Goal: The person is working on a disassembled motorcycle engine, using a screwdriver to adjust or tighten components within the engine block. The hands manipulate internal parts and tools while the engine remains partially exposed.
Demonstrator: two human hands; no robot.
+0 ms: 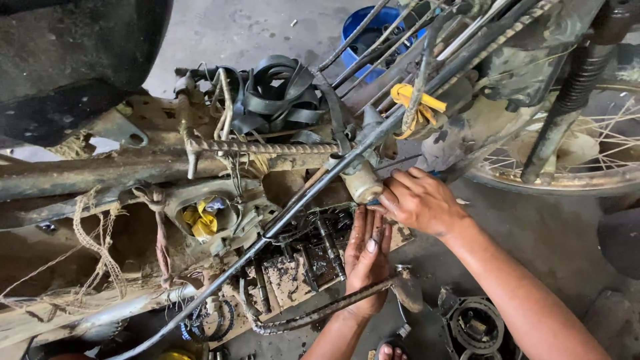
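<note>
Beneath the motorcycle frame (200, 163), hands (393, 227) at greasy engine case (313, 253), seemingly holding gears (330, 233)

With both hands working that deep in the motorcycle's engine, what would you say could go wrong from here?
1. The left hand lies flat on the open, greasy engine; it could slip against the exposed shafts.
2. The right hand works under a taut black cable, which may snag the fingers.
3. Loose parts lie on the dirty floor, so grit might get carried into the engine.
</note>
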